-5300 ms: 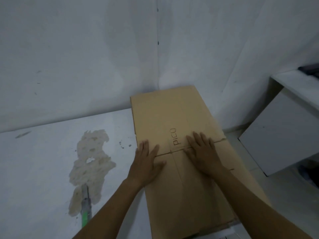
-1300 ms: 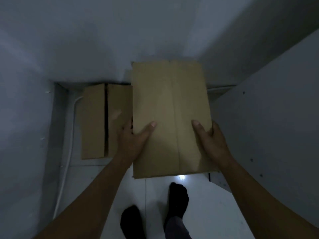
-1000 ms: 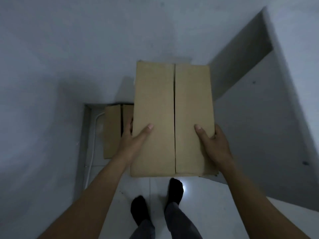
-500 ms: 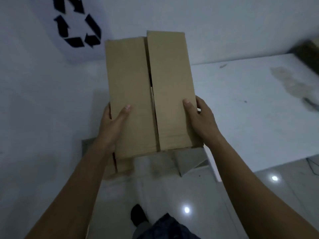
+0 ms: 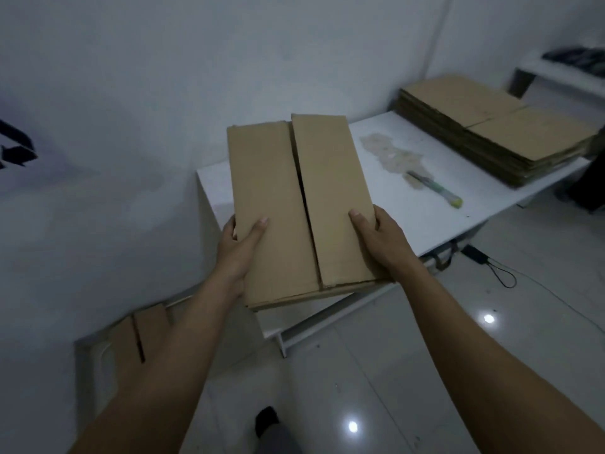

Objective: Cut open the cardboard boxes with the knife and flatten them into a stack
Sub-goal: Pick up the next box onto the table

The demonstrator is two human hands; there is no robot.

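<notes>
Cardboard box [image 5: 294,204] up in the air, gripped by 2 hands over the near left corner of the white desk [image 5: 422,217]. The left hand [image 5: 235,253] clamps the box's left edge, thumb flat on the top face, fingers curled underneath. The right hand [image 5: 381,240] does the same on the right edge, thumb on top. The 2 top flaps meet along a seam down the middle, gaping slightly. The box's near edge hangs past the desk, over the floor.

On the desk, the knife [image 5: 433,188] lies right of the box, well apart from it, its far end on a patchy stain [image 5: 389,152]. Bare desktop runs between box and knife. Farther right, the stack of flattened cardboard [image 5: 491,126] fills the desk's far end, right up to its edge.

Down left, another box [image 5: 140,335] sits on the floor against the wall. A cable [image 5: 502,278] trails on the tiles beside the desk.
</notes>
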